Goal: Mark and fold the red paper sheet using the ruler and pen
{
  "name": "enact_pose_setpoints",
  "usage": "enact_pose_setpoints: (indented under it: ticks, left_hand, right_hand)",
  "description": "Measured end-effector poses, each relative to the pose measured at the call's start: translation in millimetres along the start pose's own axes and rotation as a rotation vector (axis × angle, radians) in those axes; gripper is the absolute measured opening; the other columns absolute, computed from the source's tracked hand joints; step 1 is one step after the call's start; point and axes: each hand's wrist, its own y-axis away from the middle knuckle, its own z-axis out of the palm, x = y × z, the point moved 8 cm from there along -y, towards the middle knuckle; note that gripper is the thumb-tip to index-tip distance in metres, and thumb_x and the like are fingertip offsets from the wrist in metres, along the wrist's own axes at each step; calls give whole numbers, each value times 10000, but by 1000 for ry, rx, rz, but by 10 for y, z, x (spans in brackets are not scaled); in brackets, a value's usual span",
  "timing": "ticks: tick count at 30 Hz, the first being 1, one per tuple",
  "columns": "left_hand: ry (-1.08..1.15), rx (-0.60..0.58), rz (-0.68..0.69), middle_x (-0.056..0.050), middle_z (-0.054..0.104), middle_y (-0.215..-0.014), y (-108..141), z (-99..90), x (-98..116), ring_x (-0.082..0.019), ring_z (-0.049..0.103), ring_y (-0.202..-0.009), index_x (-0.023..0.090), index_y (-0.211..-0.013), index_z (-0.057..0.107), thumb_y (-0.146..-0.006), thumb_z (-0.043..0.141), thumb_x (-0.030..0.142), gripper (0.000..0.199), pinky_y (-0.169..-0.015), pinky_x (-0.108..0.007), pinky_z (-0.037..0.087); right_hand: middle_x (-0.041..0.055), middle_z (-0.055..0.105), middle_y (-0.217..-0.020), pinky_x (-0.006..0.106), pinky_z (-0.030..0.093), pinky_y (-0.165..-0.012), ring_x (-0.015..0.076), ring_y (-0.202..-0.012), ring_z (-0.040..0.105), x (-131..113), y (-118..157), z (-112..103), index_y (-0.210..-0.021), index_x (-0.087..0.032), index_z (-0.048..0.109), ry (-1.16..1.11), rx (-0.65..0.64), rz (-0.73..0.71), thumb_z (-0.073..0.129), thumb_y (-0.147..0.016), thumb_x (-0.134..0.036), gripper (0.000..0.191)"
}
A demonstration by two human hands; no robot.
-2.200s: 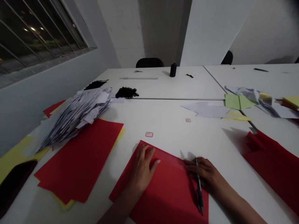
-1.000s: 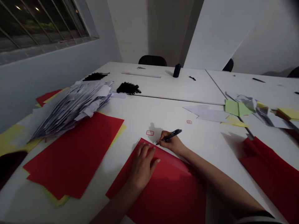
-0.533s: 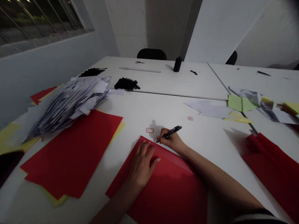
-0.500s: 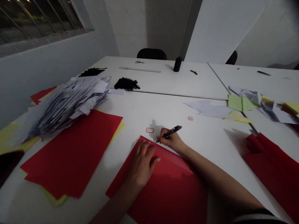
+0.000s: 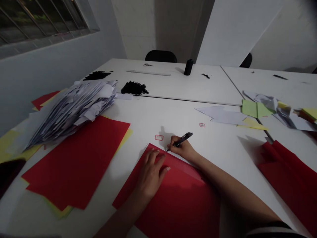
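A red sheet of paper (image 5: 183, 205) lies at an angle on the white table in front of me. My left hand (image 5: 150, 177) rests flat on its upper left part, fingers stretched out and slightly apart. A paler, see-through strip (image 5: 184, 168), perhaps a ruler, runs along the sheet's far edge beside those fingers. My right hand (image 5: 182, 148) is closed around a black pen (image 5: 182, 139), held tilted with its tip down at the sheet's far edge. Just beyond the tip, a small red-framed label (image 5: 158, 137) is stuck on the table; its writing is too small to read.
Left are red sheets (image 5: 81, 162) over yellow ones and a heap of white papers (image 5: 74, 112). Farther back are black cord bundles (image 5: 134, 88), a long white bar (image 5: 148, 73), scissors (image 5: 148, 64) and a black cylinder (image 5: 188, 67). Folded red paper (image 5: 289, 178) and paper scraps (image 5: 257, 109) lie right.
The pen and my right hand have shifted very slightly to the right along the sheet's edge. My left hand stays in place on the red paper.
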Motion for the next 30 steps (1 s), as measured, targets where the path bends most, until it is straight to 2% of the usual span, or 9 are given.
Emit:
enact_pose_setpoints:
  ticks: [17,30]
  left_hand:
    - [1,-20,-9,-110,473,-1264,-6,11,5,-306,371,-1283,187,-1184,560,-884,570,241,305,-1053,-487,403]
    - [51,-11,-25,-91,504,-1221,-1,-23,18,-289,387,-1277,210,-1171,567,-858,607,223,316,-1047,-474,412]
  right_hand:
    - [-55,407,-587,228,275,-521,92,-552,358,41,17,12,-627,-189,454,30,-11,-31,597,-791,-236,222]
    - [-51,396,-585,234,282,-522,96,-551,347,41,33,24,-617,-193,442,38,-7,-23,602,-802,-307,270]
